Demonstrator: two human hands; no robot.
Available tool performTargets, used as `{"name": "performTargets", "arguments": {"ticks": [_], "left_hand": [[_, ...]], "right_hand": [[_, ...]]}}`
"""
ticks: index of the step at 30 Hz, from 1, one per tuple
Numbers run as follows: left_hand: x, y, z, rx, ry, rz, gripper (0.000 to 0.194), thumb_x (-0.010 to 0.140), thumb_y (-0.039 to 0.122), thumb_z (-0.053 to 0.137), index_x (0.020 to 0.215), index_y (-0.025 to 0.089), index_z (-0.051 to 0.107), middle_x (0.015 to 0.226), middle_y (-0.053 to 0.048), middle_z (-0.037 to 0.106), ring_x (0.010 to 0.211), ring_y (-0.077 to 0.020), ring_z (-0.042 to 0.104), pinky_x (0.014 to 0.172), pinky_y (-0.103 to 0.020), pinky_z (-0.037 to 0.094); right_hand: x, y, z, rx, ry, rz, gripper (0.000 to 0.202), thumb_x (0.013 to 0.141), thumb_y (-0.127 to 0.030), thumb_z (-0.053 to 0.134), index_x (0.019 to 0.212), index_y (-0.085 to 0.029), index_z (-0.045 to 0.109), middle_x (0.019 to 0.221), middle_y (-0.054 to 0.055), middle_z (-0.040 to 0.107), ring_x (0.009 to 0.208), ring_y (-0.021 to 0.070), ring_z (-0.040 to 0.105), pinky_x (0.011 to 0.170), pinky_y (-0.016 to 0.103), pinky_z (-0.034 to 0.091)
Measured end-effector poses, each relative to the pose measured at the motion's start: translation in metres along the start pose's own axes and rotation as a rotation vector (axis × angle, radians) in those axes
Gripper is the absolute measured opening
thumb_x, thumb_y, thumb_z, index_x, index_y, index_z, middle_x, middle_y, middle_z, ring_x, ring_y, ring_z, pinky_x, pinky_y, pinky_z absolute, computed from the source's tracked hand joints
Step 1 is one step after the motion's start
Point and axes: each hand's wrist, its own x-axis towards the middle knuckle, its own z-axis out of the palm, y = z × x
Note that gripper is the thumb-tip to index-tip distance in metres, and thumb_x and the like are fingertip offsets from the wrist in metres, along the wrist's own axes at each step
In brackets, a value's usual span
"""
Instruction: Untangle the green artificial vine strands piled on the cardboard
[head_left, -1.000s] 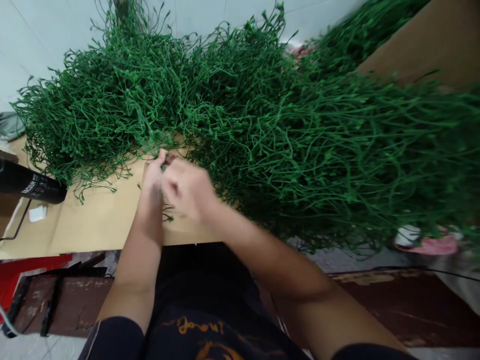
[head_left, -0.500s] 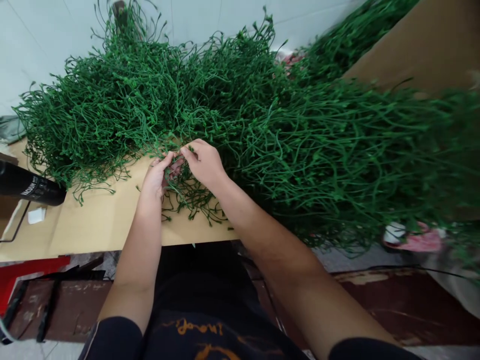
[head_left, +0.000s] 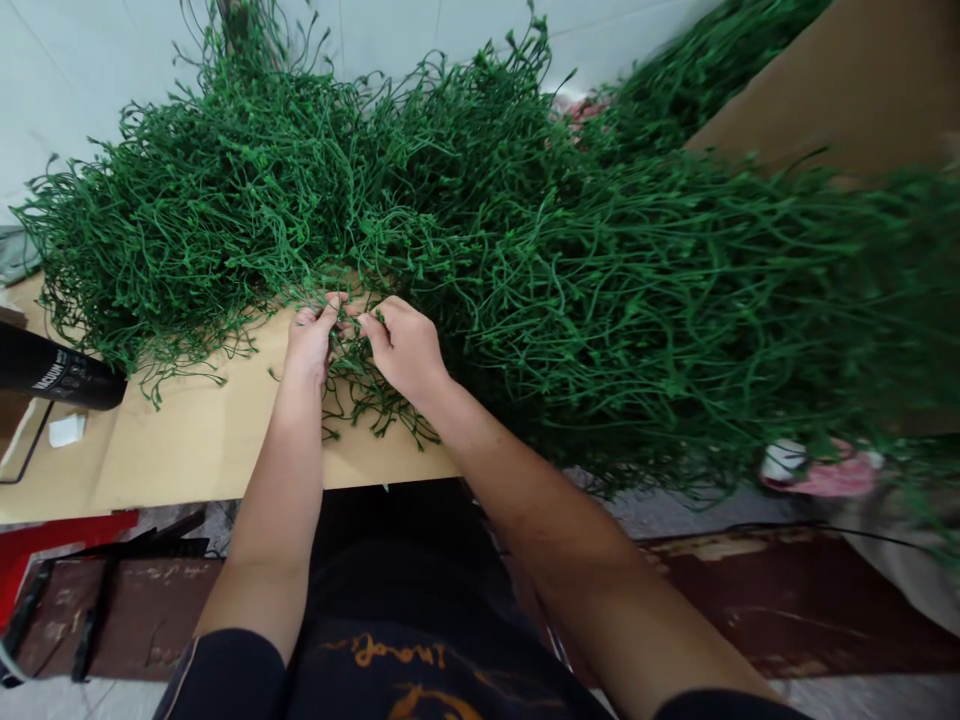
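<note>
So right up front there's the desk, brown-topped, with its bare bit on the near side of the big green pile. A small bunch of stems trails over it, just in front of the pile. Black bottle sits by the pile's left end. Both hands, left and right, are pinching bits of that bunch, fingers curled. Behind the pile: pale wall.
</note>
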Motion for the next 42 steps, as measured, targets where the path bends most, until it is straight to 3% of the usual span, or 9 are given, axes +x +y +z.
{"name": "performTargets", "arguments": {"ticks": [4, 10, 16, 22, 26, 28, 31, 36, 42], "left_hand": [[-0.002, 0.001, 0.002, -0.041, -0.016, 0.023, 0.011, 0.078, 0.008, 0.057, 0.07, 0.015, 0.062, 0.053, 0.003, 0.062, 0.041, -0.0038, 0.048, 0.045, -0.016, 0.035], [0.001, -0.005, 0.008, -0.048, 0.066, 0.041, 0.02, 0.073, 0.0, 0.058, 0.06, 0.014, 0.053, 0.043, 0.007, 0.052, 0.036, -0.0025, 0.042, 0.041, -0.015, 0.033], [-0.001, -0.008, 0.013, -0.018, 0.114, 0.044, 0.019, 0.073, -0.001, 0.052, 0.061, 0.014, 0.055, 0.041, 0.007, 0.049, 0.038, -0.003, 0.041, 0.044, -0.017, 0.031], [0.004, -0.011, 0.015, -0.023, 0.159, 0.049, 0.021, 0.074, -0.001, 0.052, 0.059, 0.014, 0.051, 0.044, 0.007, 0.048, 0.038, -0.002, 0.038, 0.042, -0.018, 0.025], [0.009, -0.01, 0.007, -0.055, 0.145, 0.065, 0.013, 0.073, 0.004, 0.057, 0.064, 0.014, 0.055, 0.055, 0.006, 0.054, 0.043, -0.0023, 0.041, 0.045, -0.018, 0.029], [0.009, -0.009, 0.003, -0.044, 0.097, 0.081, 0.01, 0.072, 0.007, 0.061, 0.067, 0.015, 0.058, 0.058, 0.005, 0.057, 0.045, -0.0028, 0.044, 0.047, -0.017, 0.033], [0.007, -0.009, 0.002, 0.002, -0.056, 0.096, 0.008, 0.069, 0.008, 0.065, 0.068, 0.015, 0.061, 0.055, 0.004, 0.057, 0.046, -0.0034, 0.045, 0.049, -0.017, 0.038], [0.005, -0.013, 0.003, 0.018, -0.139, 0.09, 0.006, 0.068, 0.008, 0.066, 0.071, 0.014, 0.065, 0.058, 0.002, 0.061, 0.055, -0.007, 0.056, 0.056, -0.018, 0.044], [-0.004, -0.004, 0.002, 0.009, -0.157, -0.167, 0.008, 0.07, 0.017, 0.067, 0.073, 0.013, 0.06, 0.052, 0.002, 0.056, 0.049, -0.0082, 0.054, 0.053, -0.021, 0.044]], "right_hand": [[-0.003, -0.005, -0.003, -0.072, -0.07, -0.008, 0.027, 0.087, -0.028, 0.04, 0.062, -0.02, 0.043, 0.069, 0.004, 0.054, 0.066, 0.0144, 0.049, 0.065, 0.028, 0.038], [-0.018, -0.014, 0.002, -0.283, -0.1, -0.33, 0.026, 0.088, -0.023, 0.039, 0.07, -0.016, 0.056, 0.076, 0.009, 0.059, 0.076, 0.0186, 0.049, 0.071, 0.032, 0.039], [-0.026, -0.014, -0.005, -0.352, -0.058, -0.442, 0.029, 0.087, -0.02, 0.039, 0.065, -0.017, 0.057, 0.069, 0.008, 0.055, 0.069, 0.0176, 0.045, 0.066, 0.031, 0.038], [-0.03, -0.01, -0.005, -0.23, -0.059, -0.372, 0.031, 0.089, -0.024, 0.037, 0.063, -0.018, 0.053, 0.067, 0.007, 0.053, 0.068, 0.0173, 0.046, 0.067, 0.032, 0.04], [-0.026, -0.005, -0.003, -0.128, -0.051, -0.199, 0.029, 0.09, -0.028, 0.034, 0.078, -0.017, 0.057, 0.077, 0.008, 0.055, 0.073, 0.0177, 0.051, 0.07, 0.033, 0.044], [-0.02, -0.005, -0.003, -0.157, -0.005, -0.147, 0.025, 0.087, -0.033, 0.043, 0.093, -0.015, 0.058, 0.09, 0.011, 0.055, 0.08, 0.0203, 0.052, 0.074, 0.036, 0.046], [-0.009, -0.008, -0.004, -0.242, 0.0, -0.161, 0.036, 0.077, -0.034, 0.06, 0.106, -0.013, 0.056, 0.1, 0.014, 0.054, 0.093, 0.0257, 0.05, 0.083, 0.043, 0.044], [0.008, -0.005, -0.004, -0.171, -0.061, -0.123, 0.011, 0.078, -0.021, 0.055, 0.088, -0.018, 0.06, 0.089, 0.008, 0.057, 0.089, 0.0222, 0.05, 0.084, 0.041, 0.042], [0.014, 0.003, -0.01, 0.093, -0.02, -0.059, 0.009, 0.08, -0.019, 0.049, 0.078, -0.017, 0.058, 0.083, 0.005, 0.057, 0.083, 0.0163, 0.053, 0.081, 0.034, 0.043]]}}
